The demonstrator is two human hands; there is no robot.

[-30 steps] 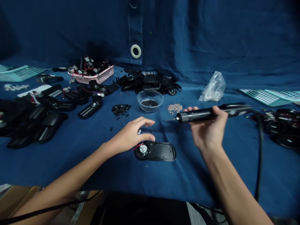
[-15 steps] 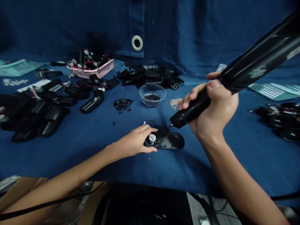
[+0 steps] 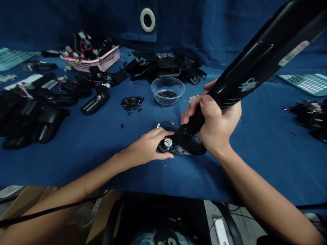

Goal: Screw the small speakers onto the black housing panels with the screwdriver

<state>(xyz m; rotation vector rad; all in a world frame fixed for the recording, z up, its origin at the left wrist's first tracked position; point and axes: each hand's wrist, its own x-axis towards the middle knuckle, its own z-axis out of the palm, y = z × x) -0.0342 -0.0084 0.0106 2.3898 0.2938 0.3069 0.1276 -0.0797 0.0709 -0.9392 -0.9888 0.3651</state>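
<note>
My left hand [image 3: 150, 146] grips the left end of a long black plastic housing [image 3: 201, 150] that lies flat on the blue cloth. Between its thumb and fingers sits a round part with a white centre [image 3: 168, 143]. My right hand [image 3: 217, 119] is wrapped round a large black electric screwdriver [image 3: 240, 71], tilted down to the left. The tool's lower end is over the housing, close beside the round part; its tip is hidden. A short cable with a small metal end [image 3: 158, 125] lies just behind my left hand.
Behind the housing stand a clear bowl of tiny screws [image 3: 168, 92], a pile of small black parts [image 3: 132, 103] and a pile of silver pieces [image 3: 193, 98]. Further out are a pink basket [image 3: 107, 60], black housings [image 3: 51, 124], black parts [image 3: 163, 66] and a teal basket [image 3: 306, 83].
My right hand has moved left and brought the screwdriver from above the housing's back edge down over the housing, beside the round part. My left hand keeps its grip. The view has tilted downward.
</note>
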